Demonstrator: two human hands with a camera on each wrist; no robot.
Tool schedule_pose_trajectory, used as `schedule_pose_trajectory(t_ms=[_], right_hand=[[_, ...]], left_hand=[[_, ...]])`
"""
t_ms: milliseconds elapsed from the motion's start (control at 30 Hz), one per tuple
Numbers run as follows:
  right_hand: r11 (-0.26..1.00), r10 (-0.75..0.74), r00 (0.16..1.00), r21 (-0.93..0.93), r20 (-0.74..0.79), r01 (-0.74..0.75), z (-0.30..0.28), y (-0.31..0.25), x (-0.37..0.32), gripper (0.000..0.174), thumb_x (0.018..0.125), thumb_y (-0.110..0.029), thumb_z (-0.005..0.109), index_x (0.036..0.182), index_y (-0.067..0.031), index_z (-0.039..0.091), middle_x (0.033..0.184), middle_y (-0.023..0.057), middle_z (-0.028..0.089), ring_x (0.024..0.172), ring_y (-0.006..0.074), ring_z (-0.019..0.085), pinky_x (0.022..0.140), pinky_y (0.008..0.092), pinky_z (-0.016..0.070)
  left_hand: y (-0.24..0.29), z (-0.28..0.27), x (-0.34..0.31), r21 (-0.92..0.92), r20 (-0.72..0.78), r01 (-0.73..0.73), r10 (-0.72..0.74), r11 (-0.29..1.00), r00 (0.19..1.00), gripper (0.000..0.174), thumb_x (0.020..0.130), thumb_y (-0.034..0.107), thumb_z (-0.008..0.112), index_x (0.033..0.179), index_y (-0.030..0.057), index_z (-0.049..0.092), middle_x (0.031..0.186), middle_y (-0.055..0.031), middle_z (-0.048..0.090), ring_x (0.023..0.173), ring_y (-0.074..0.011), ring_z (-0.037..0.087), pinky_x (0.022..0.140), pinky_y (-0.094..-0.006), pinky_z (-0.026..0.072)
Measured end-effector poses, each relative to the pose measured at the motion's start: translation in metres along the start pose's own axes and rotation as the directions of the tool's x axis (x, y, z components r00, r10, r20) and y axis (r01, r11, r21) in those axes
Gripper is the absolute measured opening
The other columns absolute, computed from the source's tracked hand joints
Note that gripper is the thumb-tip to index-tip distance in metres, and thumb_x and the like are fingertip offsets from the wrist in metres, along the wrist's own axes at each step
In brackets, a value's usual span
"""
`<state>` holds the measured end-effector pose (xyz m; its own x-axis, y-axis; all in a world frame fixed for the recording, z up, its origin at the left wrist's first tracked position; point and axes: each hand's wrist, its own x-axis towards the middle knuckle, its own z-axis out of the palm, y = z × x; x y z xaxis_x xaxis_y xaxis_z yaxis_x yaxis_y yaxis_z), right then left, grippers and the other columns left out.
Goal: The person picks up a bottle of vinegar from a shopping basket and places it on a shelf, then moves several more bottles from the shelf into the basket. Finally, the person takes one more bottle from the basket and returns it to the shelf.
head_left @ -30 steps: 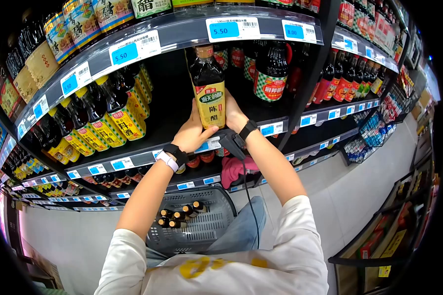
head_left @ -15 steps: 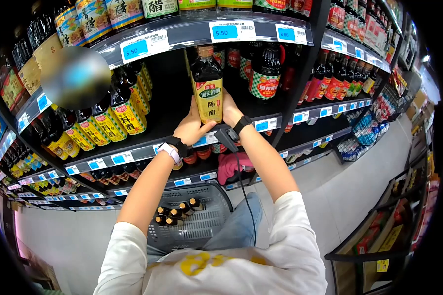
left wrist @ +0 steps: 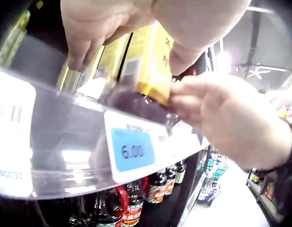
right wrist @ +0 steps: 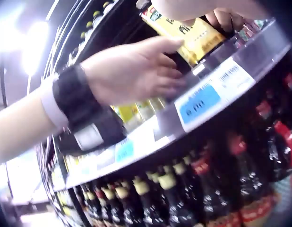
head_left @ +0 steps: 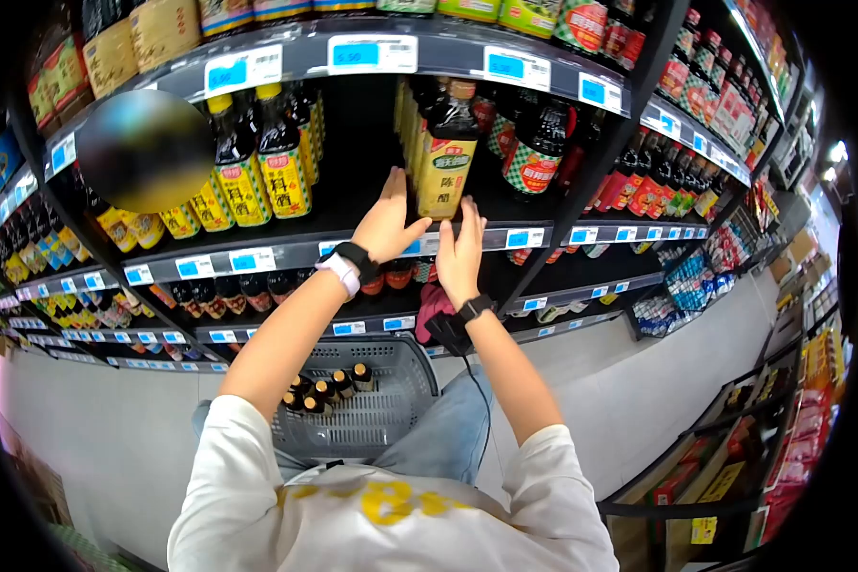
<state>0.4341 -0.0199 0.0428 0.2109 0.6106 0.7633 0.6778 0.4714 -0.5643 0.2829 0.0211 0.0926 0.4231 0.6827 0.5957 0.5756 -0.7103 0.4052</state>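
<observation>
A dark bottle with a yellow label stands upright at the front of a row of similar bottles on the middle shelf. To its left is my left hand, fingers straight, thumb pointing at the bottle's base. My right hand lies low at its right side with fingers extended. In the left wrist view my left hand spans the yellow labels, and my right hand is blurred beside them. The right wrist view shows my left hand near the bottle; whether fingertips touch it, I cannot tell.
Price tags line the shelf edge. Yellow-labelled bottles stand left, green-checked ones right. Below, a grey basket holds several bottles. A black device with a cable hangs by my right wrist.
The bottle, gripped between both hands before, now stands in line with the row. Both hands have loosened from it; the right has come down and forward of its side. The head view has shifted.
</observation>
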Motion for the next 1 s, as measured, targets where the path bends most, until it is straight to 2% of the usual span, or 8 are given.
schedule_pose_trajectory(t_ms=[133, 300, 433, 567, 633, 700, 767, 1000], right_hand=[[0.94, -0.089, 0.981, -0.31, 0.173, 0.141, -0.005, -0.001, -0.021, 0.07, 0.084, -0.015, 0.055, 0.142, 0.007, 0.021, 0.147, 0.0253, 0.026, 0.14, 0.0406, 0.017, 0.114, 0.051, 0.0119], [0.917, -0.204, 0.971, -0.323, 0.123, 0.234, 0.004, 0.011, -0.022, 0.061, 0.081, -0.013, 0.06, 0.132, 0.0062, 0.033, 0.136, 0.0256, 0.036, 0.133, 0.0445, 0.026, 0.112, 0.0496, 0.019], [0.913, -0.31, 0.951, -0.276, 0.005, 0.299, 0.017, 0.027, -0.022, 0.048, 0.089, -0.016, 0.052, 0.13, 0.0042, 0.039, 0.136, 0.0244, 0.04, 0.132, 0.0446, 0.028, 0.11, 0.0508, 0.0206], [0.86, -0.37, 0.923, -0.412, -0.102, 0.299, 0.027, 0.037, -0.024, 0.052, 0.093, -0.031, 0.044, 0.131, 0.0047, 0.038, 0.139, 0.0264, 0.036, 0.133, 0.0463, 0.025, 0.11, 0.054, 0.0176], [0.871, -0.34, 0.931, -0.417, -0.135, 0.258, 0.028, 0.038, -0.026, 0.059, 0.093, -0.035, 0.045, 0.134, 0.0055, 0.034, 0.139, 0.0274, 0.034, 0.134, 0.047, 0.022, 0.11, 0.0536, 0.0173], [0.868, -0.344, 0.932, -0.418, -0.114, 0.269, 0.028, 0.041, -0.027, 0.059, 0.093, -0.035, 0.044, 0.134, 0.006, 0.033, 0.138, 0.0274, 0.035, 0.134, 0.0473, 0.022, 0.11, 0.0534, 0.0177], [0.853, -0.356, 0.93, -0.439, -0.093, 0.282, 0.028, 0.044, -0.026, 0.061, 0.095, -0.04, 0.039, 0.133, 0.0068, 0.034, 0.137, 0.0272, 0.035, 0.133, 0.0478, 0.023, 0.109, 0.0538, 0.0193], [0.816, -0.393, 0.915, -0.494, -0.094, 0.3, 0.03, 0.054, -0.026, 0.061, 0.095, -0.041, 0.036, 0.129, 0.0095, 0.036, 0.135, 0.0279, 0.037, 0.132, 0.0474, 0.025, 0.108, 0.0552, 0.0205]], left_hand=[[0.018, -0.057, -0.076, -0.285, 0.023, -0.042, 0.05, 0.958, 0.998, 0.044, 0.086, 0.013, 0.059, 0.126, 0.0029, 0.047, 0.138, -0.0194, 0.041, 0.125, -0.0366, 0.044, 0.103, -0.0399, 0.0378], [-0.07, -0.07, -0.225, -0.153, 0.16, 0.282, -0.258, 0.947, 0.953, 0.024, 0.085, 0.012, 0.058, 0.106, -0.0008, 0.059, 0.112, -0.0161, 0.059, 0.103, -0.0298, 0.059, 0.081, -0.0351, 0.0489], [-0.121, -0.059, -0.348, -0.128, 0.146, 0.746, -0.732, 0.654, 0.666, 0.025, 0.082, 0.018, 0.061, 0.099, -0.0007, 0.063, 0.093, -0.0186, 0.066, 0.09, -0.032, 0.063, 0.079, -0.0379, 0.0492], [-0.139, -0.037, -0.421, -0.147, 0.197, 0.903, -0.883, 0.404, 0.427, 0.026, 0.081, 0.023, 0.061, 0.096, 0.0017, 0.065, 0.086, -0.0167, 0.068, 0.084, -0.0306, 0.066, 0.076, -0.0373, 0.0504], [-0.147, -0.028, -0.438, -0.069, 0.248, 0.953, -0.921, 0.294, 0.302, 0.027, 0.081, 0.024, 0.06, 0.096, 0.0017, 0.065, 0.087, -0.017, 0.068, 0.086, -0.0305, 0.066, 0.077, -0.0372, 0.0501], [-0.155, -0.018, -0.448, 0.042, 0.231, 0.946, -0.925, 0.321, 0.303, 0.031, 0.081, 0.026, 0.06, 0.097, 0.0009, 0.065, 0.088, -0.0189, 0.068, 0.086, -0.0325, 0.066, 0.077, -0.0381, 0.05], [-0.16, -0.017, -0.437, 0.184, 0.394, 0.939, -0.897, 0.289, 0.199, 0.032, 0.081, 0.025, 0.058, 0.101, 0.0017, 0.066, 0.093, -0.0202, 0.067, 0.088, -0.0346, 0.065, 0.077, -0.0394, 0.0499], [-0.188, 0.048, -0.45, 0.386, 0.46, 0.864, -0.879, 0.322, 0.122, 0.041, 0.085, 0.017, 0.052, 0.122, 0.0, 0.052, 0.116, -0.0274, 0.058, 0.107, -0.0391, 0.059, 0.091, -0.0439, 0.0479]])
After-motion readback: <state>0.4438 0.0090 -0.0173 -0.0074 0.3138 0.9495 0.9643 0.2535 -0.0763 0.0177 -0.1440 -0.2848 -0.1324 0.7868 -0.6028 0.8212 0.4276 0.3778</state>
